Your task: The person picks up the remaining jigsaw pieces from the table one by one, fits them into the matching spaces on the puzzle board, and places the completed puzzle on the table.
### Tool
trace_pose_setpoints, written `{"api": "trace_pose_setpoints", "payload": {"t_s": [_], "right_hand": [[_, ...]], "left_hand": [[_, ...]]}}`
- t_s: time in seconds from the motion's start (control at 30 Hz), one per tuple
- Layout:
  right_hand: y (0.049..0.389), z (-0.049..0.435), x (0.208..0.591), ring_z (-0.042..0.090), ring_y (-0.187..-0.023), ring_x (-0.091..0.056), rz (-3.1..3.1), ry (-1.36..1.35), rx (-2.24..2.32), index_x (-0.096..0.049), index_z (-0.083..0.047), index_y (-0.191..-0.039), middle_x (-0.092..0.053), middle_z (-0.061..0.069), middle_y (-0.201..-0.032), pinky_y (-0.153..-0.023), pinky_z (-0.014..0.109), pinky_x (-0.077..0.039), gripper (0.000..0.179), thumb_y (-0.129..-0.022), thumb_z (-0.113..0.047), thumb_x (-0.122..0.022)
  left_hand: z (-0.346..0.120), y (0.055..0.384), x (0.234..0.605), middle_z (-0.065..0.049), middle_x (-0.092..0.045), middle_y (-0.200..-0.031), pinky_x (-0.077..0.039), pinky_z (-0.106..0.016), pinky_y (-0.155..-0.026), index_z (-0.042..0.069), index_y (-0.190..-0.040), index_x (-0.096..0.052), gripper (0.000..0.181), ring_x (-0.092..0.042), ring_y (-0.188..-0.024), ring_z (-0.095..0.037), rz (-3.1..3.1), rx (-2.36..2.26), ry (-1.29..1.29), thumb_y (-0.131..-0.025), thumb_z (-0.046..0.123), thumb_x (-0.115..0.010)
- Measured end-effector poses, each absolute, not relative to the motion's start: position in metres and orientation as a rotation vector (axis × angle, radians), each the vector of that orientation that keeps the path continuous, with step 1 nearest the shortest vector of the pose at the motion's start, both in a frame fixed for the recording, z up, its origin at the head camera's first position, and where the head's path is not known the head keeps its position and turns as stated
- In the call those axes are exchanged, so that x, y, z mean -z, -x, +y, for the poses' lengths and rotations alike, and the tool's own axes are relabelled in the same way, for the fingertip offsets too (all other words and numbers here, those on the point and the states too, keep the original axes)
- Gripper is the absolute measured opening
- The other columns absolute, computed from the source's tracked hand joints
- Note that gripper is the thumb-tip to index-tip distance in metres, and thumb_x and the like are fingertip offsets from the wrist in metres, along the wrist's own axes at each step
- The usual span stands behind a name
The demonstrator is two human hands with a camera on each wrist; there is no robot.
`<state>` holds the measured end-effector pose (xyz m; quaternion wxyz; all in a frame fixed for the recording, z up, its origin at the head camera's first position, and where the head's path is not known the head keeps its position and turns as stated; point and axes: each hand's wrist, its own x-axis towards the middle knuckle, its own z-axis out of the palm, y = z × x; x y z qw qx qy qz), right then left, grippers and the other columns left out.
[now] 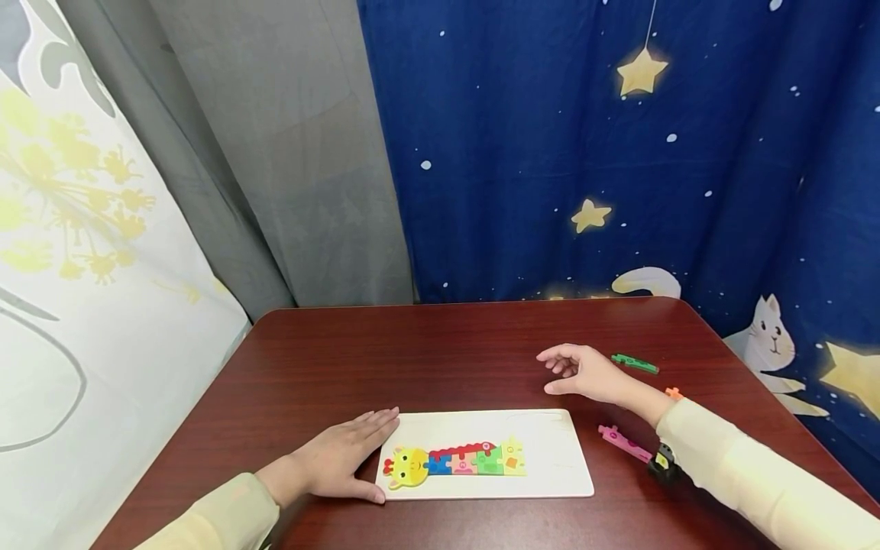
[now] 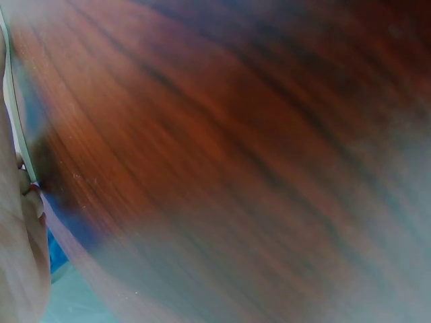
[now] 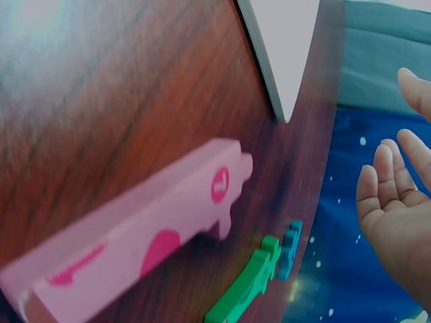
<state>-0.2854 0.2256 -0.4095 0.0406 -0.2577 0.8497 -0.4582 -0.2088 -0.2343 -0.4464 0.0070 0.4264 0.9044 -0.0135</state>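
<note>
A white puzzle board (image 1: 481,428) lies on the table, with a giraffe-shaped row of puzzle pieces on it: a yellow head (image 1: 409,467), then blue, pink, green and yellow body pieces with red along the top. My left hand (image 1: 340,454) rests flat at the board's left edge, fingers straight; in the left wrist view only a strip of that hand (image 2: 23,249) shows. Above the table, beyond the board's right end, my right hand (image 1: 584,374) hovers with loosely bent fingers and nothing in them. The right wrist view shows its palm and fingers (image 3: 404,195) empty.
Loose pieces lie right of the board: a pink one (image 1: 624,443), an orange one (image 1: 674,393) partly behind the sleeve, and a green one (image 1: 635,363). The right wrist view shows pink, green (image 3: 246,282) and teal (image 3: 289,249) pieces. Curtains (image 1: 516,153) hang behind the table.
</note>
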Motion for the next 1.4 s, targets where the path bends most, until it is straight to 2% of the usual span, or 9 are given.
{"api": "trace_pose_setpoints", "payload": {"t_s": [0.23, 0.47, 0.73, 1.03, 1.4], "right_hand": [[0.293, 0.237, 0.409, 0.039, -0.096, -0.056, 2.638, 0.692, 1.489, -0.063, 0.002, -0.12, -0.061, 0.022, -0.107, -0.076, 0.026, -0.052, 0.049, -0.077, -0.012, -0.083], [0.301, 0.249, 0.408, 0.031, -0.094, -0.057, 2.762, 0.562, 1.396, -0.061, 0.001, -0.122, -0.061, 0.022, -0.106, -0.074, 0.027, -0.052, 0.048, -0.081, -0.015, -0.081], [0.312, 0.258, 0.413, 0.034, -0.097, -0.058, 2.842, 0.448, 1.341, -0.059, 0.004, -0.124, -0.06, 0.024, -0.11, -0.074, 0.028, -0.053, 0.052, -0.08, -0.014, -0.081], [0.317, 0.264, 0.418, 0.035, -0.099, -0.058, 2.887, 0.369, 1.259, -0.056, 0.008, -0.126, -0.06, 0.023, -0.111, -0.084, 0.044, -0.051, 0.055, -0.081, -0.016, -0.079], [0.322, 0.263, 0.419, 0.03, -0.091, -0.059, 2.915, 0.299, 1.194, -0.056, 0.01, -0.122, -0.061, 0.023, -0.105, -0.081, 0.044, -0.052, 0.055, -0.08, -0.015, -0.079]], "left_hand": [[-0.235, 0.208, 0.448, -0.007, -0.02, -0.16, -0.031, -0.041, -0.111, 0.006, -0.155, -0.023, 0.105, -0.025, -0.144, -0.023, 2.828, 0.028, -1.338, -0.083, 0.08, -0.04], [-0.235, 0.209, 0.448, -0.007, -0.02, -0.16, -0.031, -0.041, -0.111, 0.007, -0.155, -0.022, 0.105, -0.025, -0.144, -0.023, 2.83, 0.034, -1.331, -0.082, 0.081, -0.04], [-0.234, 0.208, 0.446, -0.008, -0.021, -0.16, -0.031, -0.041, -0.111, 0.006, -0.154, -0.023, 0.105, -0.026, -0.143, -0.023, 2.826, 0.033, -1.328, -0.083, 0.081, -0.04], [-0.234, 0.208, 0.446, -0.007, -0.021, -0.16, -0.031, -0.041, -0.111, 0.006, -0.154, -0.024, 0.105, -0.025, -0.144, -0.022, 2.831, 0.052, -1.316, -0.082, 0.081, -0.039], [-0.234, 0.209, 0.445, -0.007, -0.022, -0.159, -0.032, -0.041, -0.111, 0.006, -0.154, -0.024, 0.105, -0.026, -0.143, -0.023, 2.833, 0.045, -1.332, -0.083, 0.081, -0.039]]}}
